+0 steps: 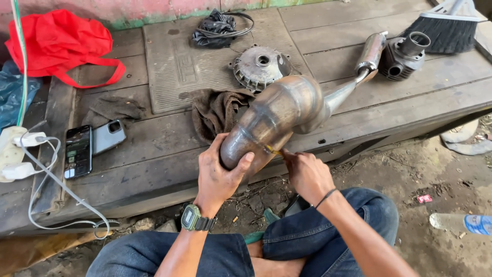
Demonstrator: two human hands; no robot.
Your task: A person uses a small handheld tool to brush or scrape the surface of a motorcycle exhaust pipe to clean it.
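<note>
2 hands (220,172) (306,174) grip the exhaust pipe (277,115) above the bench edge (154,197), rag (218,110) just behind.

The right hand (307,174) hides most of a thin yellowish tool, too small to identify. The broom (451,28) and plastic bottle (464,223) run off the frame's edges. The exhaust pipe (279,120) covers part of the brown rag (218,110).

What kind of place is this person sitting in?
Probably a small motorbike repair workshop. The hands hold a metal exhaust pipe, and an engine cylinder and a round brake hub lie on the wooden platform.
</note>
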